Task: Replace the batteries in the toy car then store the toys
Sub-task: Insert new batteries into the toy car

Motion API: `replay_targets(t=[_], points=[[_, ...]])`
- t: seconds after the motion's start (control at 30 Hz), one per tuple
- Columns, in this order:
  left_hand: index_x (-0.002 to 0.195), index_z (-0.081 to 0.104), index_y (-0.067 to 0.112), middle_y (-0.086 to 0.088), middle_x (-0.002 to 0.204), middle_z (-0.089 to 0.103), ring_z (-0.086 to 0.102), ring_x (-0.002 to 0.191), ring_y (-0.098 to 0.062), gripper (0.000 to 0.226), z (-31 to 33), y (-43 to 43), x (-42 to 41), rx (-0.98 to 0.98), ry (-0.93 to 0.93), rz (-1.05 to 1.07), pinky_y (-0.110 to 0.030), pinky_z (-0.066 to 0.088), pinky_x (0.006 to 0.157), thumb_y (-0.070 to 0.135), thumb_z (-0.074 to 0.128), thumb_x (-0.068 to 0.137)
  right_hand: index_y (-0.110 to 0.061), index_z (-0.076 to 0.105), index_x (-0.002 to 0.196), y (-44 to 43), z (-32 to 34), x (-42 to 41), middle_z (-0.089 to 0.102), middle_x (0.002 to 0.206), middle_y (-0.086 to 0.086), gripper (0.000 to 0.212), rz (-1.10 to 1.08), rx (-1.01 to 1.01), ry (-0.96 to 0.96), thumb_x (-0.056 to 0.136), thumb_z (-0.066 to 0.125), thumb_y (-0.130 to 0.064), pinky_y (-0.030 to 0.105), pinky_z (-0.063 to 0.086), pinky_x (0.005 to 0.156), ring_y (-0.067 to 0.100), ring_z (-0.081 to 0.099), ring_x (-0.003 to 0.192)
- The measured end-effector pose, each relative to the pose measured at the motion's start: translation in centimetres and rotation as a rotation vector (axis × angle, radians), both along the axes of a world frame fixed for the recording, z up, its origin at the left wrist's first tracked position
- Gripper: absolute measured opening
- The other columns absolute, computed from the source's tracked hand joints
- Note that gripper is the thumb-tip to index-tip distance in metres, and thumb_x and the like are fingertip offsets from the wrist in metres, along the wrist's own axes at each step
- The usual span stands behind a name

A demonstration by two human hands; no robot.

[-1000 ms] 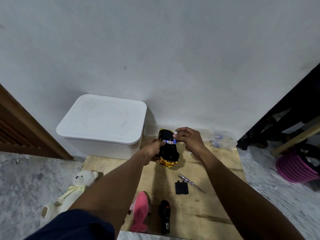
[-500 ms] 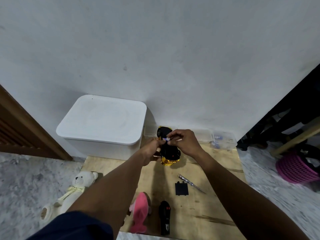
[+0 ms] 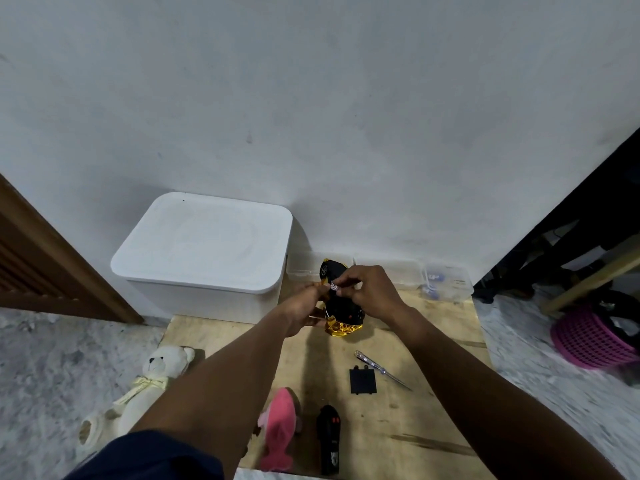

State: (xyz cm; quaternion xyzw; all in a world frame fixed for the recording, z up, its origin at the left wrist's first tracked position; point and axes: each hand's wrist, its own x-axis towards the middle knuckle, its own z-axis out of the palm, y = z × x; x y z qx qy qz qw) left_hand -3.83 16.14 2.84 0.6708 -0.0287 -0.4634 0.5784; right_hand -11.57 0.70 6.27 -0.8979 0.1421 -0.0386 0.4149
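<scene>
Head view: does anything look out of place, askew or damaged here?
Nothing looks spilled or broken. A black cover lies loose on the wooden board beside the screwdriver; the left hand holds the toy car underside up while the right hand pinches a battery over it. The teddy bear lies off the board, on the floor.

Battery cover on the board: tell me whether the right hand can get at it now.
Probably yes: the battery cover lies bare beside the screwdriver, nothing on it. But the right hand is busy pinching a battery at the toy car.

Head-worn view, forward and downward
</scene>
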Motion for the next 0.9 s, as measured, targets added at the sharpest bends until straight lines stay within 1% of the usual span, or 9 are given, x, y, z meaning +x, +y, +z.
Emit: replay_targets(t=[0.13, 0.3, 0.4, 0.53, 0.63, 0.7, 0.77, 0.83, 0.9], points=[[0.128, 0.057, 0.013, -0.013, 0.123, 0.063, 0.065, 0.096, -0.031, 0.034, 0.0, 0.0, 0.0, -0.004, -0.015, -0.005, -0.038, 0.055, 0.077, 0.035, 0.048, 0.103, -0.024, 0.079, 0.096, 0.0, 0.0, 0.1, 0.075, 0.098, -0.009, 0.017, 0.013, -0.147, 0.032, 0.080, 0.081, -0.019, 0.033, 0.052, 0.083, 0.014, 0.067, 0.095], [0.128, 0.057, 0.015, -0.013, 0.122, 0.065, 0.064, 0.093, -0.031, 0.033, -0.3, 0.0, 0.1, 0.020, -0.022, -0.011, -0.038, 0.053, 0.072, 0.033, 0.047, 0.103, -0.026, 0.079, 0.101, 0.1, -0.2, -0.2, 0.076, 0.103, -0.009, 0.019, 0.026, -0.164, 0.032, 0.082, 0.080, -0.024, 0.029, 0.051, 0.083, 0.010, 0.066, 0.096], [0.124, 0.060, 0.013, -0.015, 0.121, 0.065, 0.064, 0.093, -0.031, 0.032, -0.5, 0.3, 0.1, 0.019, -0.022, -0.015, -0.038, 0.053, 0.072, 0.033, 0.047, 0.103, -0.028, 0.079, 0.099, 0.0, -0.6, -0.3, 0.074, 0.097, -0.015, 0.016, 0.056, -0.126, 0.013, 0.084, 0.078, -0.024, 0.031, 0.053, 0.082, 0.007, 0.066, 0.092], [0.122, 0.062, 0.014, -0.012, 0.120, 0.066, 0.064, 0.094, -0.032, 0.031, -0.5, 0.2, 0.1, 0.005, -0.015, 0.003, -0.041, 0.054, 0.077, 0.033, 0.049, 0.102, -0.023, 0.080, 0.091, 0.1, -0.9, 0.1, 0.063, 0.083, -0.021, 0.013, 0.023, -0.069, -0.004, 0.080, 0.081, -0.018, 0.035, 0.051, 0.078, 0.006, 0.061, 0.083], [0.124, 0.061, 0.015, -0.011, 0.121, 0.066, 0.064, 0.094, -0.030, 0.031, -0.3, 0.1, 0.2, 0.000, -0.013, -0.005, -0.039, 0.053, 0.076, 0.033, 0.049, 0.102, -0.022, 0.080, 0.087, 0.0, -1.1, 0.5, 0.063, 0.083, -0.018, 0.011, 0.007, -0.039, 0.017, 0.077, 0.083, -0.017, 0.038, 0.052, 0.080, 0.012, 0.063, 0.086], [0.124, 0.060, 0.014, -0.013, 0.122, 0.065, 0.064, 0.093, -0.030, 0.031, -0.5, 0.0, 0.2, 0.013, -0.012, -0.008, -0.039, 0.053, 0.074, 0.033, 0.049, 0.102, -0.023, 0.080, 0.087, 0.0, -1.3, 0.4, 0.065, 0.084, -0.016, 0.012, 0.002, -0.006, 0.035, 0.077, 0.083, -0.016, 0.036, 0.052, 0.081, 0.012, 0.064, 0.087], [0.124, 0.058, 0.012, -0.015, 0.123, 0.065, 0.064, 0.091, -0.030, 0.031, -0.5, 0.0, 0.2, 0.022, -0.009, -0.006, -0.038, 0.053, 0.071, 0.032, 0.047, 0.103, -0.023, 0.079, 0.090, -0.1, -1.4, 0.3, 0.069, 0.086, -0.011, 0.014, 0.000, 0.055, 0.058, 0.079, 0.082, -0.015, 0.033, 0.052, 0.080, 0.011, 0.066, 0.086], [0.126, 0.058, 0.012, -0.016, 0.124, 0.063, 0.062, 0.090, -0.030, 0.032, -0.5, 0.0, 0.3, 0.024, 0.000, 0.008, -0.036, 0.053, 0.068, 0.031, 0.045, 0.104, -0.020, 0.078, 0.095, -0.1, -1.0, 0.3, 0.072, 0.083, 0.003, 0.017, -0.039, 0.121, 0.058, 0.080, 0.081, -0.014, 0.028, 0.052, 0.074, 0.009, 0.065, 0.076], [0.128, 0.056, 0.013, -0.016, 0.125, 0.062, 0.063, 0.091, -0.031, 0.033, -0.5, 0.2, 0.6, 0.031, 0.008, 0.019, -0.037, 0.053, 0.070, 0.031, 0.045, 0.104, -0.017, 0.076, 0.100, -0.6, -0.6, 0.3, 0.068, 0.075, 0.009, 0.020, -0.163, 0.202, 0.054, 0.083, 0.073, -0.007, 0.025, 0.047, 0.063, 0.011, 0.060, 0.066]])
